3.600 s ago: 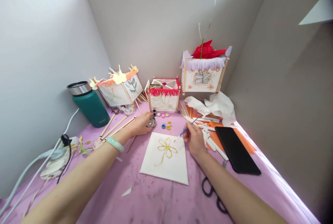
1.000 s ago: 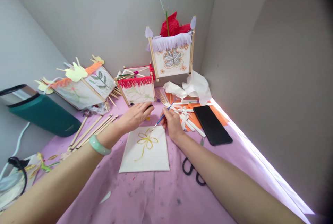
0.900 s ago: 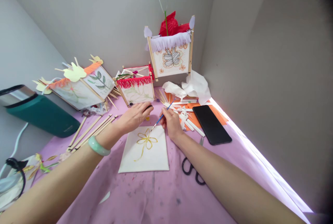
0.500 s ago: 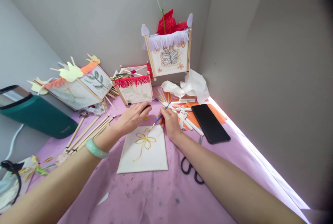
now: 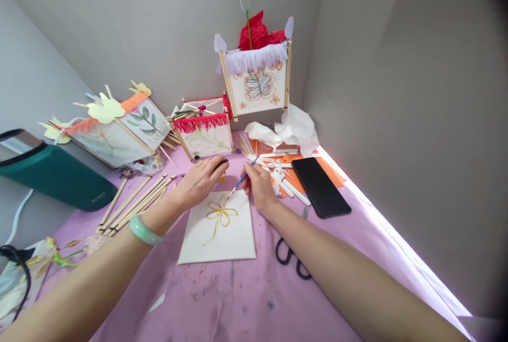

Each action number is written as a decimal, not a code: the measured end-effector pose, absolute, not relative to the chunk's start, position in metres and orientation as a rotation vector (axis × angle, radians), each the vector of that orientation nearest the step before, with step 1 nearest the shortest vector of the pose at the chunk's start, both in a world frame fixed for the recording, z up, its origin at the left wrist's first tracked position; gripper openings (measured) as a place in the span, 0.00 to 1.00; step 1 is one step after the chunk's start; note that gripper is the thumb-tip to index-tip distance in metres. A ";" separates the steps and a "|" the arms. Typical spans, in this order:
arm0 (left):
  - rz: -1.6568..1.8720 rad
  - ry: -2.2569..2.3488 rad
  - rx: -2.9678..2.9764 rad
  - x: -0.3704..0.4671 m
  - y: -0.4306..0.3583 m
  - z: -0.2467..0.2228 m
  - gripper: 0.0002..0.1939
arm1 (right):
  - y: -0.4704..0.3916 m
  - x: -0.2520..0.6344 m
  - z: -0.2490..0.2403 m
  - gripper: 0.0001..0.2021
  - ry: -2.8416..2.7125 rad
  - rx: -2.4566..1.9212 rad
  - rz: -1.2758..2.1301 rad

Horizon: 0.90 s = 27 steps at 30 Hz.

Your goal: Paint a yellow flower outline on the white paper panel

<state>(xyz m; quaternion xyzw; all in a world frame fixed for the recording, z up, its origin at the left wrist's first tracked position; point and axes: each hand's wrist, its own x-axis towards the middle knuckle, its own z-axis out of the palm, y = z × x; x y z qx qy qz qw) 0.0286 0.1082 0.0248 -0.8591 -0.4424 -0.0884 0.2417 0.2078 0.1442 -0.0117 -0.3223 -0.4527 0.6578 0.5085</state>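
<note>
A blue-handled paintbrush (image 5: 246, 172) is pinched in my right hand (image 5: 259, 185), its tip touching the upper part of a painted flower. The yellow outline flower (image 5: 221, 212) with a curving stem is on a white square panel (image 5: 234, 241) lying flat. My left hand (image 5: 201, 178), a green bangle (image 5: 145, 231) on its wrist, rests at the panel's upper left edge. Its fingers curl over something dark, mostly hidden. A small yellow spot shows beneath those fingers.
Black scissors (image 5: 284, 252) lie partly under my right forearm, near a black phone (image 5: 320, 187). Wooden sticks (image 5: 138, 203) and a teal tumbler (image 5: 59, 172) are at left. Behind stand a red-fringed lantern (image 5: 206, 138), an orange-fringed lantern (image 5: 107, 143) and a purple-fringed lantern (image 5: 257, 88).
The whole view has shifted very slightly. The brush tip stays at nearly the same place on the flower, and both hands have barely moved.
</note>
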 end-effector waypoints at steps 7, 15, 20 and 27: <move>-0.198 -1.198 -2.328 0.027 0.106 0.023 0.18 | 0.144 0.208 -0.011 0.16 -1.093 -0.793 1.577; -0.358 -1.276 -2.337 0.025 0.106 0.020 0.20 | 0.144 0.208 -0.011 0.16 -1.079 -0.791 1.592; -0.329 -1.291 -2.348 0.027 0.102 0.023 0.20 | 0.144 0.207 -0.012 0.15 -1.083 -0.805 1.582; -1.261 -1.712 -2.131 0.026 0.091 0.040 0.27 | 0.145 0.208 -0.016 0.16 -1.090 -0.785 1.589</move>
